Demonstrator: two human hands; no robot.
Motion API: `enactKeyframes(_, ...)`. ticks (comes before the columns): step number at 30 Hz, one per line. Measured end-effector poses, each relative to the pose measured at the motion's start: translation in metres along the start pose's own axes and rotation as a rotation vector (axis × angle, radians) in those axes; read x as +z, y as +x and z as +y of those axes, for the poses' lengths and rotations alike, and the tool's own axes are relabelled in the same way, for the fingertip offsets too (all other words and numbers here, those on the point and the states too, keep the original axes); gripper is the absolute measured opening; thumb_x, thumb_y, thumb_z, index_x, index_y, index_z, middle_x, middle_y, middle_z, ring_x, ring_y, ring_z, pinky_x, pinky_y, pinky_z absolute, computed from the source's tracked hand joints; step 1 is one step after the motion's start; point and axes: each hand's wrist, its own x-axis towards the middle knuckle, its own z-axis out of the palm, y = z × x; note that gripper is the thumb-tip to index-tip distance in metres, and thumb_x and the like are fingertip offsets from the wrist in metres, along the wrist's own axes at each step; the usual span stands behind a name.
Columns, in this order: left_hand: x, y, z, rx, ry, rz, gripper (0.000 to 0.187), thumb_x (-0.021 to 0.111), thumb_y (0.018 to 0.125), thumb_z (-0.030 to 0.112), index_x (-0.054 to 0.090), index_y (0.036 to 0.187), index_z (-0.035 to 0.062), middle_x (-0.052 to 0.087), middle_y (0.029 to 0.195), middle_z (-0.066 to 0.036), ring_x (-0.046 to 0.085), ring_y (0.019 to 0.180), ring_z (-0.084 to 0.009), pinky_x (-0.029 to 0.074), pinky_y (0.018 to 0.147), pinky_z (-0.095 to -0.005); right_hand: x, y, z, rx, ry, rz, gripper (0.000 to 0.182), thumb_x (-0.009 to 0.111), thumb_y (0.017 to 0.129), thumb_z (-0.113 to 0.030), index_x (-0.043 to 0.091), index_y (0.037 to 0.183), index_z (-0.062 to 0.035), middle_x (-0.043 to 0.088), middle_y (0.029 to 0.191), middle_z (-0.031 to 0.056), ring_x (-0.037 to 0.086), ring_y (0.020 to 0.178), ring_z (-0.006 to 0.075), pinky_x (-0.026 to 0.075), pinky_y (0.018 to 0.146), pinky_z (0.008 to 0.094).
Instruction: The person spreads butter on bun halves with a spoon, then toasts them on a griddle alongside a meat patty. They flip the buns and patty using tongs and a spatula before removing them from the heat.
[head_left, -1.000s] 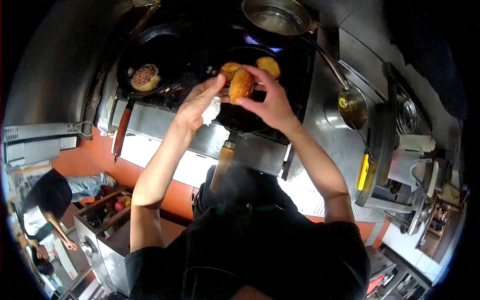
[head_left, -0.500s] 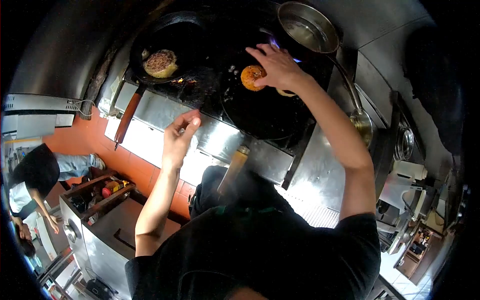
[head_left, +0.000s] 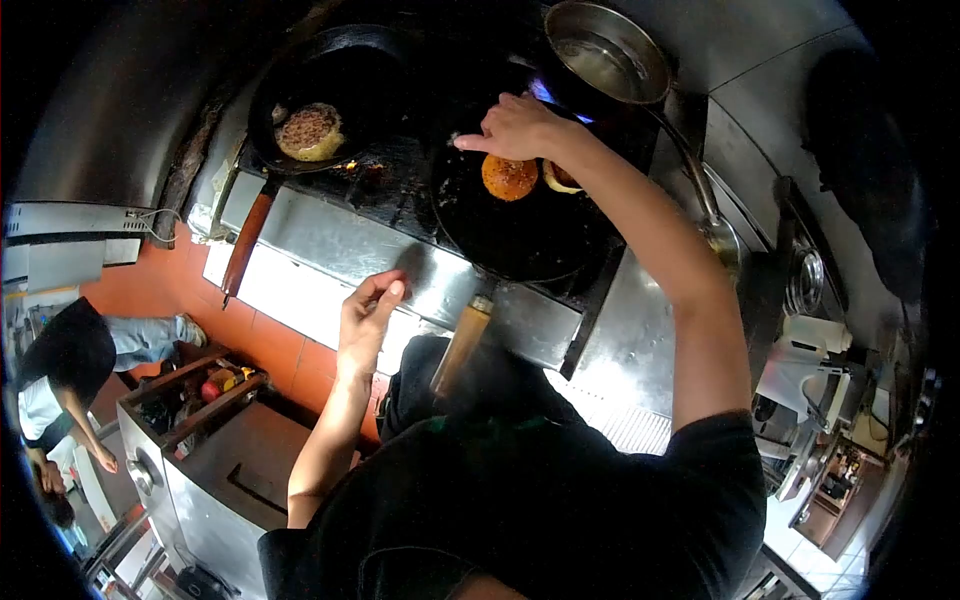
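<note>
My right hand (head_left: 520,128) hovers with fingers spread just above a browned bun half (head_left: 509,177) lying in a large black pan (head_left: 520,240) on the stove; a second bun piece (head_left: 560,178) sits partly hidden under my wrist. The pan's wooden handle (head_left: 460,345) points toward me. My left hand (head_left: 366,318) hangs lower, in front of the steel stove front, fingertips pinched together, holding nothing that I can see. A meat patty on a bun (head_left: 308,132) cooks in a smaller black pan (head_left: 330,90) to the left.
A steel pot (head_left: 605,50) with liquid stands behind the big pan over a blue flame. A ladle (head_left: 722,240) rests on the counter to the right. A steel cabinet (head_left: 200,440) with bottles stands lower left, where another person (head_left: 60,380) bends over.
The bun pieces I held in both hands a second ago now lie in the big pan. My left hand has dropped away toward the stove front; my right hand has lifted off the bun.
</note>
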Motion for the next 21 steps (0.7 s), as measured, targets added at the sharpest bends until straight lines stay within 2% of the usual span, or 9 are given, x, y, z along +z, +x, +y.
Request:
enactKeyframes(2,-0.008,-0.003,-0.008,0.014,-0.007,0.034,0.030,0.062,0.087,0.019,0.059,0.107,-0.0032,0.062,0.092,-0.006,0.056,0.084,-0.0120,0.043,0.079,-0.0240,-0.014,-0.021,0.004,0.022,0.058,0.011,0.063,0.037,0.088,-0.059,0.067,0.090,-0.0034,0.059,0.103,0.0145,0.050,0.106,0.0282,0.038,0.094,0.0449)
enactKeyframes(5,-0.018,-0.015,-0.018,-0.053,0.045,0.064,0.030,0.061,0.087,0.020,0.059,0.107,-0.0029,0.063,0.092,-0.006,0.056,0.083,-0.0116,0.043,0.078,-0.0235,-0.016,-0.052,0.033,0.070,0.196,0.269,0.064,0.033,0.090,-0.058,0.063,0.103,-0.0034,0.058,0.108,0.0158,0.049,0.111,0.0288,0.037,0.097,0.0419)
enactKeyframes(7,-0.017,-0.027,-0.019,-0.176,0.034,0.069,0.029,0.060,0.088,0.023,0.061,0.102,-0.0025,0.065,0.089,-0.007,0.058,0.079,-0.0125,0.044,0.075,-0.0234,-0.008,-0.071,0.042,0.143,0.039,0.124,0.065,0.030,0.091,-0.057,0.054,0.118,-0.0039,0.056,0.115,0.0179,0.047,0.115,0.0298,0.036,0.098,0.0392)
enactKeyframes(11,-0.018,-0.044,-0.050,-0.326,0.026,-0.152,0.026,0.059,0.088,0.024,0.065,0.094,-0.0009,0.065,0.083,-0.005,0.056,0.075,-0.0091,0.044,0.072,-0.0235,0.029,-0.066,0.063,0.295,0.089,0.161,0.066,0.029,0.090,-0.058,0.048,0.125,-0.0048,0.052,0.122,0.0187,0.046,0.117,0.0317,0.036,0.098,0.0406)
enactKeyframes(13,-0.009,-0.053,-0.041,-0.379,0.015,-0.270,0.028,0.059,0.089,0.026,0.064,0.095,-0.0011,0.063,0.080,-0.004,0.056,0.074,-0.0095,0.044,0.072,-0.0237,0.015,-0.079,0.054,0.235,0.161,-0.053,0.068,0.029,0.090,-0.059,0.044,0.128,-0.0049,0.046,0.129,0.0186,0.042,0.121,0.0323,0.035,0.099,0.0409)
enactKeyframes(15,-0.012,-0.054,-0.045,-0.450,0.048,-0.367,0.029,0.058,0.089,0.027,0.063,0.097,-0.0006,0.062,0.078,-0.004,0.056,0.074,-0.0102,0.044,0.072,-0.0242,0.046,-0.075,0.066,0.314,0.282,0.001,0.069,0.031,0.089,-0.060,0.044,0.127,-0.0043,0.048,0.127,0.0179,0.043,0.119,0.0347,0.035,0.099,0.0417)
enactKeyframes(17,-0.010,-0.052,-0.054,-0.518,0.075,-0.464,0.030,0.058,0.089,0.028,0.062,0.099,-0.0001,0.060,0.075,-0.003,0.056,0.074,-0.0108,0.044,0.072,-0.0248,0.061,-0.094,0.059,0.285,-0.061,0.595,0.064,0.041,0.088,-0.055,0.045,0.126,-0.0038,0.053,0.117,0.0180,0.049,0.111,0.0366,0.038,0.095,0.0413)
enactKeyframes(19,0.003,-0.048,-0.066,-0.428,0.114,-0.514,0.030,0.065,0.084,0.025,0.058,0.101,0.0016,0.058,0.071,-0.004,0.055,0.069,-0.0120,0.044,0.065,-0.0243,0.048,-0.137,0.029,0.126,0.012,0.741,0.055,0.054,0.085,-0.043,0.046,0.125,-0.0051,0.056,0.109,0.0162,0.053,0.102,0.0355,0.042,0.090,0.0404)
enactKeyframes(21,0.027,-0.042,-0.035,-0.450,0.003,-0.573,0.029,0.068,0.081,0.023,0.057,0.098,0.0026,0.057,0.070,-0.003,0.054,0.066,-0.0122,0.043,0.061,-0.0238,0.043,-0.197,-0.026,0.062,0.381,0.730,0.046,0.059,0.084,-0.031,0.048,0.122,-0.0065,0.058,0.104,0.0134,0.057,0.096,0.0303,0.046,0.084,0.0386)
